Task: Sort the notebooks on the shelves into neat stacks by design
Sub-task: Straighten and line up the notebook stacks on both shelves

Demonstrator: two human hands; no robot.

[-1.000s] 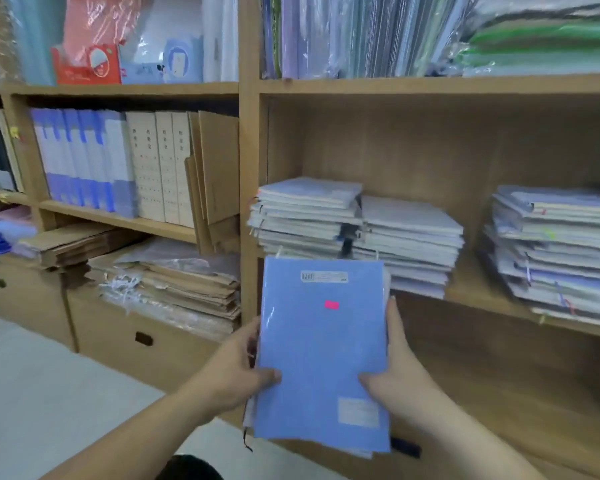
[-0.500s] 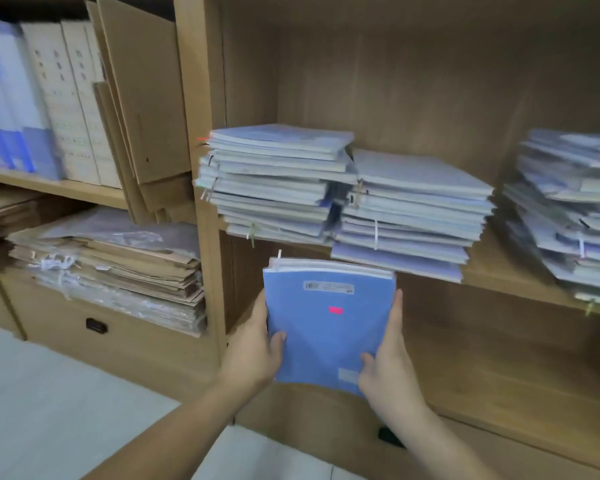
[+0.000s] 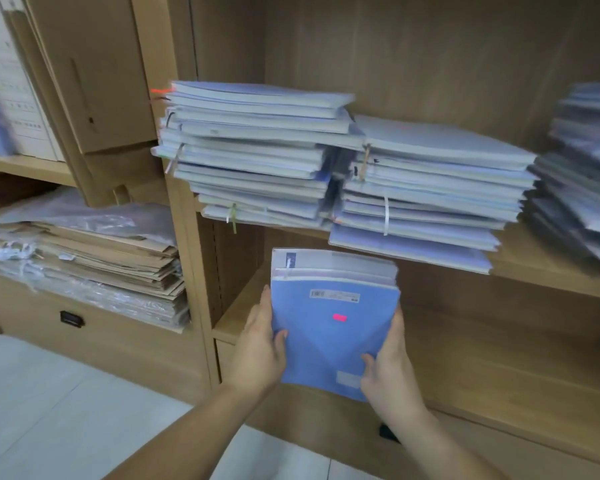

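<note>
Clamping blue notebooks (image 3: 329,327), left hand (image 3: 260,344) and right hand (image 3: 387,372) are holding them by the shelf (image 3: 482,362). Stacks (image 3: 257,150) above are awaiting sorting.

Item: bundle (image 3: 329,327). Now at lower centre of frame, carried down and forward from in front of the stacks (image 3: 257,150) into the lower shelf (image 3: 482,358) opening. Lies flatter, far edges fanned. The left hand (image 3: 260,348) and right hand (image 3: 388,372) have moved with it.
</note>
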